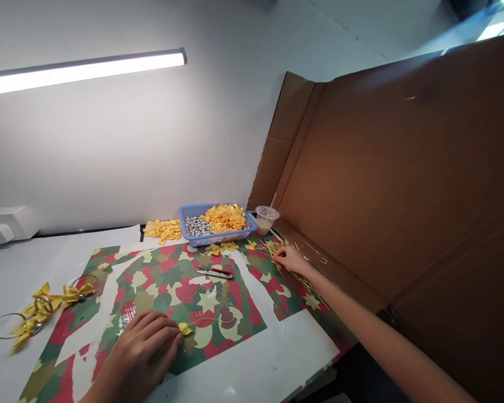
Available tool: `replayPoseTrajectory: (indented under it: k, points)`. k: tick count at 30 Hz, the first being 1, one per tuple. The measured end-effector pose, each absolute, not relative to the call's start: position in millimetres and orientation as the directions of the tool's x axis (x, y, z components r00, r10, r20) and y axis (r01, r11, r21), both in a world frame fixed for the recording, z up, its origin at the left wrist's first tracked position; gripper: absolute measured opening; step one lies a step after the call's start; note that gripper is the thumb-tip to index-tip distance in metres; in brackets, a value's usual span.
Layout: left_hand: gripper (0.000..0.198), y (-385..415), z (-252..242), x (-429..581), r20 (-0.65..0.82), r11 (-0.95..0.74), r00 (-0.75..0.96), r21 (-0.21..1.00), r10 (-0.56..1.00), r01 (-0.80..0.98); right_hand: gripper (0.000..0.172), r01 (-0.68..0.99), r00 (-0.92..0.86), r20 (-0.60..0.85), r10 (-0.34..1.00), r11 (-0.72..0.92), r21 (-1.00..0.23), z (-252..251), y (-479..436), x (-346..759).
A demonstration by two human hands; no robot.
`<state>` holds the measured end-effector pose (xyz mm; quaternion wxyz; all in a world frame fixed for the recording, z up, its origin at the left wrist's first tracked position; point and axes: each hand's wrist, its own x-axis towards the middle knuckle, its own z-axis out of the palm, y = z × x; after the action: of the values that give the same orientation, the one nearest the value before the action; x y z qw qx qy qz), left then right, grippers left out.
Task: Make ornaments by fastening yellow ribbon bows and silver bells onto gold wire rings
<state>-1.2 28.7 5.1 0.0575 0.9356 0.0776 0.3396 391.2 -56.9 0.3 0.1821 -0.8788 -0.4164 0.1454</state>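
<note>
yellow ribbon bow (pixel 185 328) — held by left hand (pixel 140 350)

No readable text, printing on plastic cup lid (pixel 267 212) too small

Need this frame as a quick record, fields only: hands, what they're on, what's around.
left hand: left hand, fingertips at a yellow ribbon bow on a thin wire
right hand: right hand, resting on a pile of thin yellow sticks
surface: camouflage-patterned sheet
nearby: red-handled snips; blue plastic tray holding silver beads and loose yellow bows; plastic cup
far left: wire rings with yellow bows
backdrop: cardboard sheet
</note>
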Motion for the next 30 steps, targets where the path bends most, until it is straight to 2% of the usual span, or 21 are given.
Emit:
replayPoseTrajectory:
  k: [5,12,16,20,23,26,29,30]
  points:
    - [0.019,30.4,-0.8,-4.8,0.631,-0.969,0.738,0.209,0.237,0.133,0.030,0.660,0.615,-0.124,0.779,-0.594,-0.459,1.5,-53.4,390.2]
    - [0.023,29.6,13.1,-5.6,0.647,-0.973,0.728,0.184,0.228,0.142,0.030,0.609,0.645,-0.110,0.756,-0.595,-0.524,1.4,-49.1,387.8]
    - [0.021,31.3,10.9,-7.7,0.654,-0.967,0.713,0.202,0.253,0.158,0.029,0.567,0.656,-0.071,0.752,-0.552,-0.612,5.3,-52.9,391.9]
    - [0.018,38.0,13.7,-7.5,0.692,-0.960,0.667,0.224,0.278,0.168,0.030,0.501,0.611,-0.045,0.790,-0.430,-0.751,17.4,-60.0,386.2]
    - [0.015,41.6,26.5,-1.6,0.752,-0.964,0.604,0.212,0.265,0.160,0.030,0.420,0.465,-0.062,0.883,-0.281,-0.863,26.3,-62.9,362.8]
    - [0.023,41.4,47.2,8.6,0.722,-0.942,0.607,0.283,0.332,0.178,0.029,0.298,0.213,-0.070,0.974,-0.133,-0.945,32.3,-60.6,323.8]
    - [0.029,41.4,69.8,18.0,0.538,-0.853,0.731,0.509,0.419,0.114,0.039,0.159,-0.071,-0.069,0.995,-0.057,-0.986,37.7,-51.4,283.1]
    - [0.028,42.2,76.1,19.8,0.396,-0.767,0.789,0.625,0.470,0.144,0.039,0.125,-0.154,-0.067,0.986,-0.048,-0.991,39.4,-47.0,271.9]
